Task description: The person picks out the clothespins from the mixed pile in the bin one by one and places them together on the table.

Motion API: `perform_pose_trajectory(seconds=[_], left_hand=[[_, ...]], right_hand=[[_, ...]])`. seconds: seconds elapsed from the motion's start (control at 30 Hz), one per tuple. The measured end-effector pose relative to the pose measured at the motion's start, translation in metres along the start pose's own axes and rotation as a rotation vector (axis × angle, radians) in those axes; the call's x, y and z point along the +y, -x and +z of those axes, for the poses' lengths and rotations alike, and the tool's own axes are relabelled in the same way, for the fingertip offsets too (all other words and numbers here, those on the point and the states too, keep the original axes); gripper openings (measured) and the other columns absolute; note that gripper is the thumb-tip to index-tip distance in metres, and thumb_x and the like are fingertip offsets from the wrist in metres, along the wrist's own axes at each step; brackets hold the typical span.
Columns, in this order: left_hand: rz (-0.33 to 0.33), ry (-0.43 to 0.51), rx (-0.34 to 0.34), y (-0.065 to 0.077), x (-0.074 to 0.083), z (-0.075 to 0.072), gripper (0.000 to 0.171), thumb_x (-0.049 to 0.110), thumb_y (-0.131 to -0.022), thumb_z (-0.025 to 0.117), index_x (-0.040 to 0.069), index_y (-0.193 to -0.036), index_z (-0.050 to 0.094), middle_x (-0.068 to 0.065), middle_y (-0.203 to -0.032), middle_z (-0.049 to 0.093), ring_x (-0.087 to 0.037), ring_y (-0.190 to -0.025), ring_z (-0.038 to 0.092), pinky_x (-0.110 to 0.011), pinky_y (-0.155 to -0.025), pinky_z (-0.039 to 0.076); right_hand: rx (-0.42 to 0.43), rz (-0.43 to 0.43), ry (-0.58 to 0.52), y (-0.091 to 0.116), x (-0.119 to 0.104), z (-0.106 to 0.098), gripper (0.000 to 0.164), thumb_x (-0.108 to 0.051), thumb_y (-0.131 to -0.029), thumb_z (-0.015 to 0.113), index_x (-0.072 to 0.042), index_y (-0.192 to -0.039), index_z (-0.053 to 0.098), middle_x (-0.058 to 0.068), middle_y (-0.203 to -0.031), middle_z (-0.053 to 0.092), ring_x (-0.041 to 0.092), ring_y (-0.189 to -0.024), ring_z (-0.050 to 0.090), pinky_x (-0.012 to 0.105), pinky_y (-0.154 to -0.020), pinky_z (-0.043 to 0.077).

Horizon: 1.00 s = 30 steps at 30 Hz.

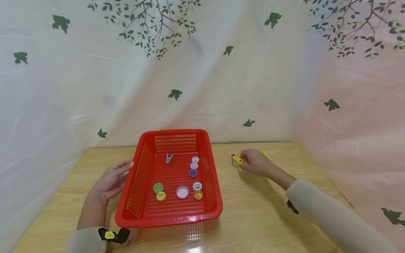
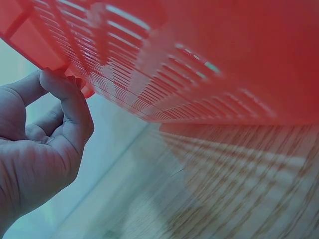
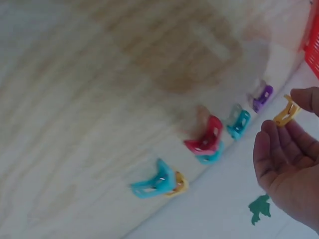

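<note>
At the left rim of a red plastic basket (image 1: pixel 169 221), my left hand (image 1: pixel 110 181) holds on with its thumb and fingertips; the left wrist view shows a bent finger (image 2: pixel 75 107) right at the rim. Over the table to the right, my right hand (image 1: pixel 257 163) pinches a yellow clothespin (image 3: pixel 286 113) between thumb and fingers. Close by it in the right wrist view lie a purple clothespin (image 3: pixel 262 98), a teal one (image 3: pixel 239 124) and a red one (image 3: pixel 207 137). The right hand hides most of these in the head view.
Inside the basket are a grey clothespin (image 1: pixel 169 159) and several bottle caps, among them a green cap (image 1: pixel 158 188) and a purple cap (image 1: pixel 193 173). Another teal clothespin (image 3: pixel 155 181) overlaps a yellow one. A leaf-print curtain (image 1: pixel 221 88) hangs behind the wooden table (image 1: pixel 253 218).
</note>
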<state>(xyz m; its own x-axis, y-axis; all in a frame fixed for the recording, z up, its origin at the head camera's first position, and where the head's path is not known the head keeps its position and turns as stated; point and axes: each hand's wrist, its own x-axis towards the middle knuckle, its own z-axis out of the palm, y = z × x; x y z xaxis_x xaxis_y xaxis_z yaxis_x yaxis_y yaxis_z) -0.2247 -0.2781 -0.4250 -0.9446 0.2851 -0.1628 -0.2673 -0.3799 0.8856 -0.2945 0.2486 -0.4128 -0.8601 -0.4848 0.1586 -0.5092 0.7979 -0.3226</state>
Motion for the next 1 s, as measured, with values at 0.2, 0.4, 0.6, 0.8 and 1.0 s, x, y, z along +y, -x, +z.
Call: perform_pose_trajectory(seconds=[0.2,0.4,0.6,0.8,1.0], left_hand=[[0.001,-0.018,0.000,0.001,0.000,-0.002,0.022,0.019,-0.108,0.053,0.016,-0.121,0.071,-0.001,-0.111,0.073,-0.016,-0.096,0.072,-0.035,-0.084,0.062],[0.006,-0.020,-0.005,0.000,0.000,-0.001,0.022,0.019,-0.108,0.053,0.015,-0.121,0.070,-0.003,-0.111,0.073,-0.016,-0.096,0.072,-0.035,-0.084,0.062],[-0.002,-0.019,0.011,0.001,0.000,-0.001,0.022,0.020,-0.107,0.056,0.015,-0.122,0.070,-0.002,-0.112,0.073,-0.016,-0.097,0.072,-0.036,-0.085,0.062],[-0.013,-0.021,0.019,0.001,0.001,-0.002,0.023,0.021,-0.107,0.057,0.015,-0.126,0.068,-0.003,-0.115,0.073,-0.016,-0.099,0.072,-0.037,-0.087,0.061],[-0.011,-0.027,0.022,0.001,0.002,-0.002,0.025,0.022,-0.107,0.057,0.015,-0.129,0.067,-0.004,-0.116,0.073,-0.017,-0.099,0.072,-0.038,-0.087,0.061]], right_hand=[[0.016,0.145,-0.005,0.014,0.002,0.009,0.026,-0.013,-0.084,0.072,0.008,-0.099,0.069,0.011,-0.084,0.069,0.014,-0.062,0.052,0.033,-0.062,0.053],[0.010,0.292,-0.042,0.022,0.003,0.014,0.029,-0.017,-0.087,0.074,0.010,-0.098,0.071,0.008,-0.076,0.068,0.014,-0.059,0.054,0.031,-0.063,0.053],[0.001,0.365,-0.054,0.024,0.001,0.020,0.025,-0.018,-0.089,0.074,0.002,-0.076,0.066,-0.001,-0.060,0.055,0.010,-0.052,0.045,0.025,-0.050,0.044],[0.000,0.405,-0.063,0.024,0.001,0.024,0.042,-0.018,-0.087,0.073,-0.015,-0.058,0.044,-0.007,-0.052,0.033,0.008,-0.047,0.028,0.020,-0.045,0.023],[0.038,0.383,-0.034,0.026,-0.001,0.024,0.049,-0.022,-0.089,0.076,-0.016,-0.057,0.041,-0.007,-0.053,0.030,0.008,-0.049,0.027,0.021,-0.046,0.020]])
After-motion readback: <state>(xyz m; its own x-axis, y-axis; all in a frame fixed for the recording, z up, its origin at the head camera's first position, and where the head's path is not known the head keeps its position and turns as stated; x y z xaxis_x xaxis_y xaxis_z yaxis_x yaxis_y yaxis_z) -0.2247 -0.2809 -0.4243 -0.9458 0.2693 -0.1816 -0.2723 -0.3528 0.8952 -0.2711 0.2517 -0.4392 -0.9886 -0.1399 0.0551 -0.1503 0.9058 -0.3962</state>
